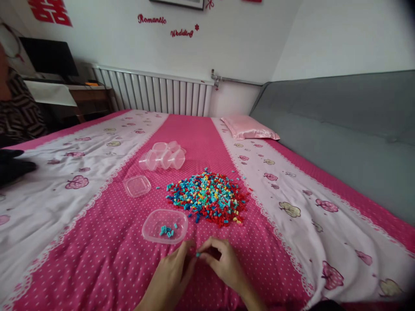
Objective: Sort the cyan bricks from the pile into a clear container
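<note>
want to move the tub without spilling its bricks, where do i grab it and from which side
Probably the left rim, from the left: the tub sits upright and open-topped, so its edge could be pinched, while the brick pile lies close on its right.

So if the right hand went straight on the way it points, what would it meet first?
The right hand would most likely meet the left hand first, just across the small teal piece; exact depth between them is hard to judge.
</note>
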Tool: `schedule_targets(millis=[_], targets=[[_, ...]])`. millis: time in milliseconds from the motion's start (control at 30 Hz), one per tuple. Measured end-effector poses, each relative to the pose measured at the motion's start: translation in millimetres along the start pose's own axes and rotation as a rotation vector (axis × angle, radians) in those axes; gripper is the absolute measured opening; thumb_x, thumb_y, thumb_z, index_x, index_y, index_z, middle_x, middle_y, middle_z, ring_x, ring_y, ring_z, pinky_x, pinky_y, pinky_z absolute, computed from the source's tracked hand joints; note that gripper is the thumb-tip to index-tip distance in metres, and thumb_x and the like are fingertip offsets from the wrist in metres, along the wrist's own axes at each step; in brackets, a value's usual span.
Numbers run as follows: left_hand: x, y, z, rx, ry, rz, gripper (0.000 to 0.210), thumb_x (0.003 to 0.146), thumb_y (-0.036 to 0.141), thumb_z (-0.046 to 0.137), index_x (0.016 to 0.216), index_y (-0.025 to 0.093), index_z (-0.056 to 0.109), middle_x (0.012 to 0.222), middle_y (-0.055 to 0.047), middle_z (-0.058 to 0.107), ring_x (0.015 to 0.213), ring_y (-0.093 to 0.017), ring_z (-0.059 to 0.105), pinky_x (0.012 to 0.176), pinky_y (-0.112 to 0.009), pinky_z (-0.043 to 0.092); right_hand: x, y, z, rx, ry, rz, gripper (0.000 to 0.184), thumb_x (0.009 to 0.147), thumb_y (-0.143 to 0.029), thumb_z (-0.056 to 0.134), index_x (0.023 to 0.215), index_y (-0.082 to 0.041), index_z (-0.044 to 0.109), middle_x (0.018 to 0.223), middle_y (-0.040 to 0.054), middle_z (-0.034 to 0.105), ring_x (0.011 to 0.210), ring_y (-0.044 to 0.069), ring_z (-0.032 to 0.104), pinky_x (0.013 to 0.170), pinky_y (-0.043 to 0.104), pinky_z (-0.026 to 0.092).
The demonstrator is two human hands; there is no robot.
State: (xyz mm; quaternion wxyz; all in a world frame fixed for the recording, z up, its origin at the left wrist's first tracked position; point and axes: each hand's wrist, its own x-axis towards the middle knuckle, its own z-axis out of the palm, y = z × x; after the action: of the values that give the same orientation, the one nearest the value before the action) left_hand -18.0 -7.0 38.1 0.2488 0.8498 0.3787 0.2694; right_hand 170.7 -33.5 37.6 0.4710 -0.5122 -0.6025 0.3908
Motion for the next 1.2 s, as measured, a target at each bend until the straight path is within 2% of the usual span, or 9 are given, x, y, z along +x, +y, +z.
schedule_targets(millis=[200, 433, 533, 633, 733, 867, 1033, 1133, 1200], targets=[[5, 3, -4.5, 0.228, 0.122, 0.246, 0.021, 0.102, 0.019, 0.039, 0.093, 0.023, 0.057, 0.079, -0.002, 0.073, 0.064, -0.019, 0.072, 0.056, -0.025, 0.052, 2, 5, -1, 0.005, -0.011, 0.014, 0.024, 0.084, -0.045, 0.073, 0.08, -0.021, 0.074, 0.079, 0.0029, 0.074, 0.076, 0.019, 0.068, 0.07, 0.028, 0.048], [7, 5, -17.9, 0.356, 0.303, 0.42, 0.027, 0.106, 0.021, 0.035, 0.099, 0.021, 0.061, 0.074, 0.001, 0.071, 0.06, -0.014, 0.07, 0.055, -0.023, 0.048, 3, 10, 2, 0.055, 0.004, 0.003, 0.033, 0.082, -0.052, 0.073, 0.081, -0.02, 0.072, 0.077, 0.0026, 0.073, 0.073, 0.018, 0.067, 0.067, 0.025, 0.047], [9, -1, -40.0, 0.441, 0.487, 0.337, 0.017, 0.104, 0.021, 0.045, 0.103, 0.021, 0.062, 0.084, 0.0, 0.074, 0.066, -0.013, 0.071, 0.062, -0.022, 0.049, 2, 9, 2, 0.059, 0.0, -0.007, 0.039, 0.084, -0.058, 0.069, 0.079, -0.019, 0.071, 0.074, 0.0025, 0.071, 0.07, 0.018, 0.065, 0.064, 0.025, 0.045], [12, -14, -63.6, 0.576, 0.533, 0.011, 0.019, 0.102, 0.034, 0.048, 0.098, 0.022, 0.063, 0.079, 0.001, 0.068, 0.062, -0.016, 0.066, 0.054, -0.026, 0.043, 3, 8, 2, 0.006, -0.004, -0.02, 0.044, 0.084, -0.061, 0.066, 0.077, -0.019, 0.071, 0.073, 0.0028, 0.069, 0.069, 0.017, 0.063, 0.063, 0.025, 0.043], [15, -28, -76.6, 0.607, 0.483, -0.109, 0.026, 0.102, 0.038, 0.046, 0.099, 0.023, 0.066, 0.083, -0.002, 0.064, 0.077, -0.022, 0.066, 0.062, -0.03, 0.046, 3, 9, 2, -0.025, -0.016, -0.023, 0.045, 0.085, -0.063, 0.065, 0.076, -0.019, 0.07, 0.073, 0.0026, 0.068, 0.069, 0.017, 0.062, 0.063, 0.025, 0.042], [15, -35, -77.4, 0.538, 0.433, -0.051, 0.027, 0.102, 0.04, 0.047, 0.101, 0.023, 0.068, 0.086, -0.003, 0.061, 0.079, -0.023, 0.062, 0.073, -0.035, 0.048, 3, 8, 1, -0.046, -0.026, -0.03, 0.044, 0.087, -0.06, 0.063, 0.077, -0.018, 0.07, 0.073, 0.0023, 0.068, 0.069, 0.016, 0.062, 0.064, 0.025, 0.042], [10, -19, -60.2, 0.379, 0.406, 0.12, 0.016, 0.102, 0.024, 0.047, 0.106, 0.022, 0.063, 0.09, -0.003, 0.064, 0.081, -0.021, 0.061, 0.073, -0.031, 0.046, 1, 6, 2, -0.067, 0.002, -0.022, 0.04, 0.093, -0.053, 0.058, 0.076, -0.018, 0.067, 0.073, 0.002, 0.067, 0.07, 0.017, 0.062, 0.065, 0.025, 0.043], [6, -4, -37.0, 0.34, 0.104, 0.334, 0.016, 0.099, 0.014, 0.047, 0.093, 0.021, 0.061, 0.076, 0.0, 0.062, 0.068, -0.018, 0.059, 0.062, -0.029, 0.042, 3, 7, 0, -0.075, 0.102, -0.011, 0.036, 0.097, -0.047, 0.052, 0.078, -0.019, 0.065, 0.073, 0.0018, 0.067, 0.069, 0.017, 0.062, 0.065, 0.025, 0.045], [4, 5, -21.0, 0.377, -0.152, 0.351, 0.017, 0.093, 0.009, 0.054, 0.082, 0.021, 0.057, 0.077, 0.001, 0.064, 0.068, -0.019, 0.06, 0.062, -0.03, 0.042, 7, 12, -9, -0.118, 0.249, -0.019, 0.034, 0.098, -0.045, 0.049, 0.081, -0.02, 0.065, 0.075, 0.0029, 0.067, 0.07, 0.018, 0.063, 0.066, 0.026, 0.047]])
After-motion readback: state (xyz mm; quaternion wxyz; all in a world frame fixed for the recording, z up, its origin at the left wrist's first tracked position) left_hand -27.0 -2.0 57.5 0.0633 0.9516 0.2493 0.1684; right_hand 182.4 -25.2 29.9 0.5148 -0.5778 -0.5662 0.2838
